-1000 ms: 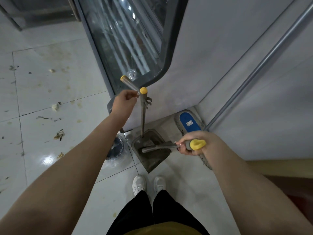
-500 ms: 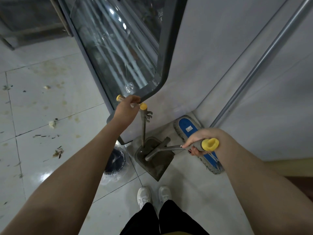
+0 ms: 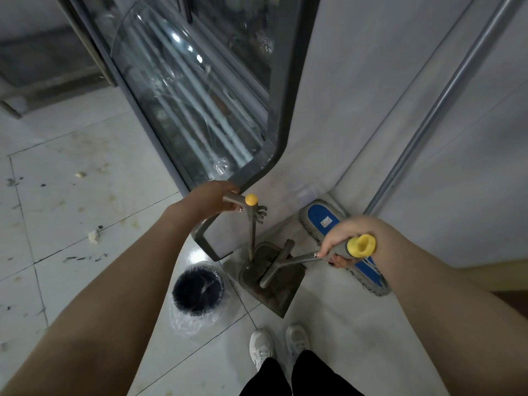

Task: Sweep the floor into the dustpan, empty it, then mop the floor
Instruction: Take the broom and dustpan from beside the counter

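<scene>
Head view: the left hand (image 3: 210, 198) is curled around the top of the dustpan handle (image 3: 252, 232), fingers wrapped just behind its yellow cap, close against the lower corner of the glass-fronted display case (image 3: 197, 110). The handle runs nearly upright down to the dustpan (image 3: 281, 292), which sits on the floor (image 3: 71, 212) at the foot of the case, its open lip pointing toward the white shoes (image 3: 261, 348). The right hand (image 3: 341, 241) is closed around the grip of the broom handle (image 3: 303, 258), thumb on top, just short of its yellow end cap. The shaft slants down to the broom head (image 3: 277, 264), a grey bar lying inside the pan.

Behind the right hand, the flat mop (image 3: 321, 221) with its blue pad lies on the floor against the wall (image 3: 357, 81), its metal pole (image 3: 445, 92) leaning up toward the top right corner. A black bin (image 3: 197, 288) in a clear liner stands on the floor just left of the dustpan. Scattered crumbs and dark debris (image 3: 93, 237) lie on the tiles toward the left edge.

Compared with half a second ago, both hands keep the same grips, and the broom head has stayed in the pan. The camera has tipped slightly, so the shoes and bin sit a little lower in the picture.
</scene>
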